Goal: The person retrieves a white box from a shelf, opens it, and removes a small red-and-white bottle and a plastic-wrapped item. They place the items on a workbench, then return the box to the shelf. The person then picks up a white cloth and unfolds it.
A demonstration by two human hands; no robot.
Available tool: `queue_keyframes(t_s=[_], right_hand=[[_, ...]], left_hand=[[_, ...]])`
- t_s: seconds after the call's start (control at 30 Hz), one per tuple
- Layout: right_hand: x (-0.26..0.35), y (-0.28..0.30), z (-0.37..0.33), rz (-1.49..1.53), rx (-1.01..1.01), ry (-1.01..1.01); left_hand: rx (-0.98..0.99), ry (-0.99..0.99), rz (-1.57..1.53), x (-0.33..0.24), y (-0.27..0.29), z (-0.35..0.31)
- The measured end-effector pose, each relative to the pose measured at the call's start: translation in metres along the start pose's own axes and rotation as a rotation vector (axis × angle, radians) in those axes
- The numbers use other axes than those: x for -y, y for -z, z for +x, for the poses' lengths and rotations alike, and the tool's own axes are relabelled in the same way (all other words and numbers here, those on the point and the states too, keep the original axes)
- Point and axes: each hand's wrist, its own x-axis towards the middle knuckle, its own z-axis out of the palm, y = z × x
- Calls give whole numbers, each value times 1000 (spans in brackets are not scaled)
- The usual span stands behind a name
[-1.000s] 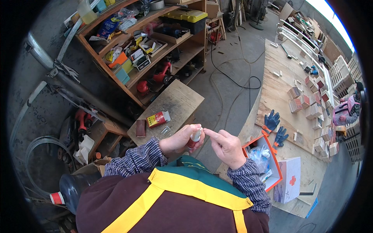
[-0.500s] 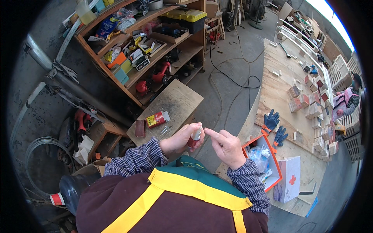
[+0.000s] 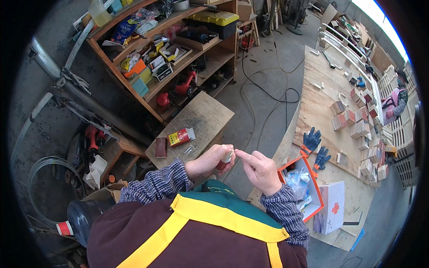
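My left hand [image 3: 209, 161] is wrapped round a small spray bottle [image 3: 224, 161] with a red body and a whitish top, held in front of my body. Its index finger lies over the bottle's top. My right hand [image 3: 262, 173] holds nothing. Its index finger stretches out, the tip close to the nozzle, while the other fingers curl in. Whether that fingertip touches the bottle I cannot tell. Past my left hand, a small red and yellow box [image 3: 181, 136] lies open on a wooden bench [image 3: 203, 114], beside a dark red block [image 3: 161, 147] and a clear plastic tray [image 3: 188, 153].
Right of me, a plywood table [image 3: 313, 105] bears dark work gloves [image 3: 311, 139], an orange-rimmed box [image 3: 318, 196] with plastic bags, a white box [image 3: 336, 206] and stacked wood blocks [image 3: 357, 116]. A tool shelf [image 3: 190, 53] stands ahead left. Cables [image 3: 268, 85] cross the floor. A person [image 3: 397, 102] is far right.
My left index finger has come further over the bottle's top, hiding more of the white part. My right hand has barely moved. The person at far right has shifted.
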Motion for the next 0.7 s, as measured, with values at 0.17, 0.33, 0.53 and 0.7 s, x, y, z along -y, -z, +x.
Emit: queue_keyframes(t_s=[0.17, 0.33, 0.53, 0.7], right_hand=[[1, 1, 0, 0, 2, -10], [-10, -7, -6, 260, -96, -228], [-40, -15, -10, 1097, -117, -959], [-25, 2, -7, 1143, -133, -752]], left_hand=[[20, -18, -62, 2, 2, 0], [31, 2, -123, 5, 3, 1], [-34, -17, -24, 11, -5, 1], [42, -83, 84, 16, -7, 0]])
